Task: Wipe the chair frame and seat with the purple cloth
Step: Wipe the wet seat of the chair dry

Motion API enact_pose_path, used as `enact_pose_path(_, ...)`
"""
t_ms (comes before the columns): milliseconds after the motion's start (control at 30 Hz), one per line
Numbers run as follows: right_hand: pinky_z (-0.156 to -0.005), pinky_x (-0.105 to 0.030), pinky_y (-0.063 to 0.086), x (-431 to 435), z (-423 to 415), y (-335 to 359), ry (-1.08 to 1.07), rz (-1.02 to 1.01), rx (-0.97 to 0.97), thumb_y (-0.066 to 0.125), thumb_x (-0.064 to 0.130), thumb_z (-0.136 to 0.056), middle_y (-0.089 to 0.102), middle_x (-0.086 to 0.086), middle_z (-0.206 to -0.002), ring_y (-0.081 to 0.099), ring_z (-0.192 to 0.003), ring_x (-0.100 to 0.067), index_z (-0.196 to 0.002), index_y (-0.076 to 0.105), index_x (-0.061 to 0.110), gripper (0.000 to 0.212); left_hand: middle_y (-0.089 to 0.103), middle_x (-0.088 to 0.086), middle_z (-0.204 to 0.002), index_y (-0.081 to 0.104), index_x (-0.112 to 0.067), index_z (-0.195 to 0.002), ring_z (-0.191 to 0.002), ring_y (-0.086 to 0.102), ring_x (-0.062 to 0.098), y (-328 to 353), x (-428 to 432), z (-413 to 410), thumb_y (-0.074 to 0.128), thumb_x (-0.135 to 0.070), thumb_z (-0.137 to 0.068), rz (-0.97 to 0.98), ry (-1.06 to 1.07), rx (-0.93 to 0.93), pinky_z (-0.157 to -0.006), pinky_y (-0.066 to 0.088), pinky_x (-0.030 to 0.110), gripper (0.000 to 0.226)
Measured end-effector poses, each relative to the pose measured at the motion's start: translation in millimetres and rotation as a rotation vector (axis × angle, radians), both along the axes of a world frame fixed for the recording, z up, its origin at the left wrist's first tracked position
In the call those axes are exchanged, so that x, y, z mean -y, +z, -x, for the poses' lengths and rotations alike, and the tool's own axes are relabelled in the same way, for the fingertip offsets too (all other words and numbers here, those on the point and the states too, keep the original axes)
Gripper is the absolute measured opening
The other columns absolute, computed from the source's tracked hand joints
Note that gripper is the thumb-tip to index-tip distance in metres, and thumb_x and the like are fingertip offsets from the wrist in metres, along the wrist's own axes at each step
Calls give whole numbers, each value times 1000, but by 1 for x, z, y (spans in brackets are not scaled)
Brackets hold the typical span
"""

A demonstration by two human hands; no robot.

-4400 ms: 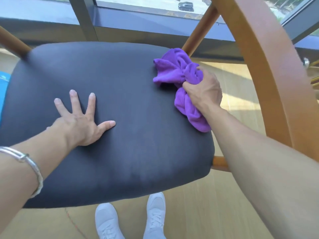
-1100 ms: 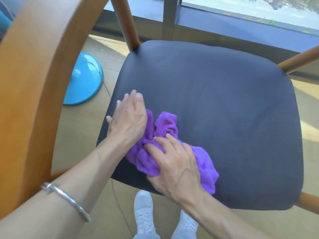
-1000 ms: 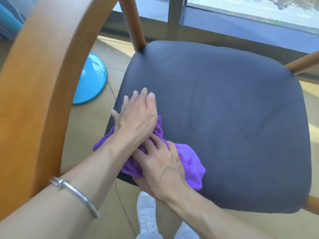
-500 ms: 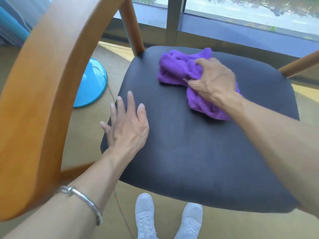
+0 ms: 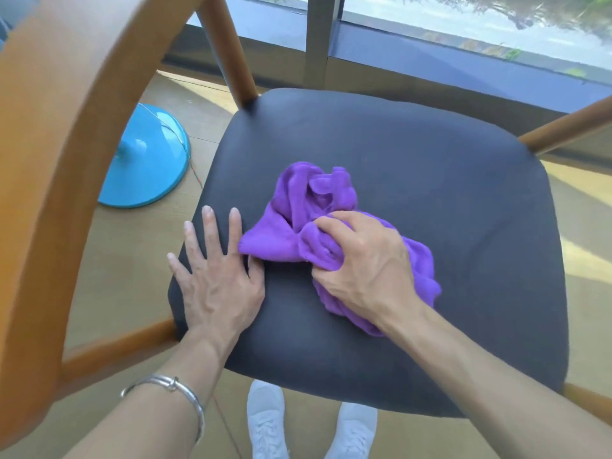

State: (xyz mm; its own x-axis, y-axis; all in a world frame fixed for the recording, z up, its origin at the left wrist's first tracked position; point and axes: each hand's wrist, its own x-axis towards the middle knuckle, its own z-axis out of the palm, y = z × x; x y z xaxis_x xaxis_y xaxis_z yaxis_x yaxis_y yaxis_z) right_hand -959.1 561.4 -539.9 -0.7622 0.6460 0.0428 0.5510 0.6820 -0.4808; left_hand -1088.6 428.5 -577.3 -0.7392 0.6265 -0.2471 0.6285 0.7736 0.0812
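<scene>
My right hand [image 5: 364, 266] presses down on the crumpled purple microfibre cloth [image 5: 314, 213], its fingers [image 5: 326, 226] curled in and bunched on a fold of the fabric, so they are clamped on the cloth. The cloth lies on the dark grey padded seat [image 5: 447, 180] of the chair, a little toward the near left part of the cushion, with one loose lobe spreading away from me past my knuckles and another trailing out under my wrist toward the right.

My left hand [image 5: 215, 279] rests flat on the same seat just beside the cloth, at the near left corner of the cushion. Its fingers [image 5: 208, 226] are straight and slightly spread, gripping nothing; the edge of the cloth touches the side of my index finger. A thin silver bangle [image 5: 175, 392] sits on my left wrist.

The curved light-brown wooden chair frame [image 5: 66, 127] arcs up large and blurred on my left, and a wooden post [image 5: 228, 51] meets the far left corner of the seat. Another wooden rail [image 5: 569, 124] runs off from the far right corner.

Below the near edge of the seat I see my two white lace-up shoes [image 5: 268, 425] on the pale wooden floor [image 5: 132, 270]. A round turquoise base [image 5: 145, 167] stands on the floor to the left of the chair, with a thin wire running by it
</scene>
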Motion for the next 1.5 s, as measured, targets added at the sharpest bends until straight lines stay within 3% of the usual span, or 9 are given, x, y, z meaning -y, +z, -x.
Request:
enact_pose_path(167,-74,-39,41,-52,42,1,-23,-145,100,64,39,-75,63,0,-107,60,-95,-32,-107,64,27,33,22,20,-153,27,-14,-146,-138,21,44,1,-1,1,21,-42,-86,12,-22,-30,-99,25,70,66)
enact_pose_path(333,-90,-46,44,-104,58,9,-179,11,194,46,49,-75,59,-4,-111,57,-102,-34,-112,57,30,43,21,18,-153,22,-15,-147,-138,19,44,1,-1,1,20,-38,-87,36,-115,-55,-94,26,73,64)
enact_pose_path(467,-75,-44,49,-48,14,6,-107,22,142,51,40,-67,61,4,-99,59,-88,-30,-101,58,30,37,21,17,-153,23,-22,-147,-138,18,46,-1,3,2,22,-36,-88,-4,-133,-58,-94,27,73,60)
enact_pose_path(600,-66,-37,50,25,-43,5,-63,-102,77,63,32,-60,65,3,-103,63,-85,-28,-103,66,25,43,21,16,-154,25,-23,-146,-139,17,43,-3,5,4,22,-37,-90,-25,-141,-72,-99,26,68,58)
enact_pose_path(767,-65,-40,47,-9,-19,0,-140,-138,100,61,38,-65,66,0,-99,62,-79,-34,-105,66,26,41,21,13,-154,26,-25,-146,-140,17,39,-4,5,5,23,-38,-87,-40,-100,-62,-102,25,65,60)
enact_pose_path(967,-92,-46,45,-135,41,4,-280,21,169,55,43,-75,54,-2,-122,53,-110,-32,-119,55,34,45,21,11,-155,25,-28,-146,-141,16,36,-3,3,4,23,-39,-86,-51,-80,-63,-106,24,62,61)
enact_pose_path(1133,-107,-42,35,-125,29,-9,-235,55,174,58,56,-75,37,-3,-147,33,-137,-26,-135,42,40,64,23,12,-154,27,-27,-145,-140,18,37,-3,4,4,25,-38,-85,-53,-85,-62,-104,25,63,61)
enact_pose_path(1300,-86,-40,47,-112,24,-2,-211,18,175,55,46,-69,59,3,-111,57,-102,-28,-113,53,34,46,23,12,-153,29,-26,-145,-140,19,38,-2,3,2,25,-38,-85,-45,-85,-65,-103,25,63,62)
enact_pose_path(1500,-68,-41,52,-5,-32,7,-51,-71,11,63,39,-65,65,-6,-104,62,-84,-34,-106,66,24,44,24,13,-153,28,-26,-145,-139,20,38,-4,5,3,27,-37,-85,-48,-101,-72,-102,26,63,61)
